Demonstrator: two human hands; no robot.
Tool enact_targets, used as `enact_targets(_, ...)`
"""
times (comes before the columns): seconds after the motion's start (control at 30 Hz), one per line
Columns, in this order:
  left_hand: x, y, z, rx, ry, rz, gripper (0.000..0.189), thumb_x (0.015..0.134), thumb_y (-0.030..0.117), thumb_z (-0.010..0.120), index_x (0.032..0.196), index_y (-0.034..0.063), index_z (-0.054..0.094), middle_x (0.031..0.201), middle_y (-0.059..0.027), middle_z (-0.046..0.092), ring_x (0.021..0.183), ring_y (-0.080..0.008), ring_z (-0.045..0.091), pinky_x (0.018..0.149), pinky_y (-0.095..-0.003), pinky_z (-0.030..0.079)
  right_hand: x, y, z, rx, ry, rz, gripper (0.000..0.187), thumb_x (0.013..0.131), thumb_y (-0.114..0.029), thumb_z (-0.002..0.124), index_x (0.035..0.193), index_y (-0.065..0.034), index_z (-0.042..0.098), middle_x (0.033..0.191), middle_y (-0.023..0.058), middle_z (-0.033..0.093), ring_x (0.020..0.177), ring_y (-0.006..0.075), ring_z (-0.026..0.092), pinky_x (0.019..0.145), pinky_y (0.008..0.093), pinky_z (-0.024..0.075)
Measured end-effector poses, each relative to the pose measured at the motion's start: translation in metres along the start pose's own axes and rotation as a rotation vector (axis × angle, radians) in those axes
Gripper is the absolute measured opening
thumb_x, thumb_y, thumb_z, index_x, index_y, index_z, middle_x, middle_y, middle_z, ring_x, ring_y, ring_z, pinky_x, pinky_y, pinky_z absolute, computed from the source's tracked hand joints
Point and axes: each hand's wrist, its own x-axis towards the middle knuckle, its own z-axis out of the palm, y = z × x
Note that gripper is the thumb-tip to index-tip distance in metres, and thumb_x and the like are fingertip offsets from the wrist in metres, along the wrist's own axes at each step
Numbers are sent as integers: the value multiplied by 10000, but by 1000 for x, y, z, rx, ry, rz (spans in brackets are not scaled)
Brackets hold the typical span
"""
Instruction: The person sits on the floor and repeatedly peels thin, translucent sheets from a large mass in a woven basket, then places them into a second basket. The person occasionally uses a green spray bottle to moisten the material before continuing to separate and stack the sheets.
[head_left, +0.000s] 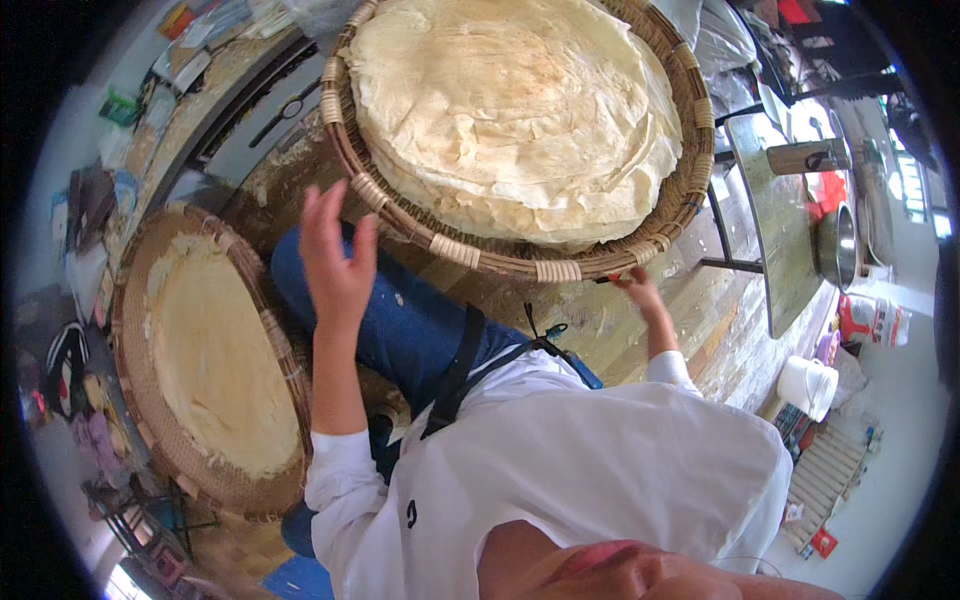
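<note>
A large round wicker basket (465, 253) is before me, with a thick stack of thin, pale flatbread sheets (510, 120) in it. The top sheet is wrinkled and its edges are ragged. At the near left of the rim, my left hand (337, 259) is raised with its fingers apart, holding nothing. My right hand (643, 294) is just below the near right rim, its fingers around a small red-and-black object (611, 278). Most of that object is hidden, so its kind is unclear.
To my left stands a second wicker basket (135, 375) with pale flatbread (221, 352) inside. A cluttered bench (225, 82) runs along the far left. At right are a board-topped table (780, 225), a steel pot (838, 247) and a white bucket (808, 388). Wooden flooring (600, 337) shows below.
</note>
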Motion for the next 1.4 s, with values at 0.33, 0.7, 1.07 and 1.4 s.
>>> enact_targets(0.33, -130, -109, -200, 277, 260, -425, 350, 968, 197, 641, 1284, 67, 563, 1293, -116, 562, 1232, -264, 516, 1032, -392, 423, -22, -60, -8, 725, 513, 58, 459, 832, -495, 755, 900, -58, 631, 732, 27, 607, 657, 160, 600, 619, 324, 499)
enact_targets(0.7, -367, -284, -313, 642, 299, -760, 336, 972, 261, 625, 1218, 33, 633, 1231, -173, 622, 1193, -343, 535, 987, -428, 458, -214, -221, -186, 623, 45, -537, 436, 1045, -365, 470, 1121, 11, 676, 778, -6, 552, 526, 74, 435, 481, 235, 334)
enact_targets(1.07, -384, -285, -295, 222, 281, -814, 299, 1008, 257, 584, 1192, 29, 647, 1179, -105, 620, 1080, -215, 584, 929, -342, 480, -178, -339, -231, 854, -177, -598, 505, 1059, -375, 431, 1271, 64, 558, 781, -2, 521, 538, 51, 391, 451, 188, 323)
enact_targets(1.4, -401, -266, -287, 227, 109, -934, 211, 994, 138, 593, 1150, 9, 653, 1088, -117, 640, 960, -221, 609, 864, -340, 500, -86, -443, -183, 821, -260, -506, 423, 1054, -342, 440, 1177, 20, 622, 756, -3, 540, 517, 65, 419, 430, 199, 346)
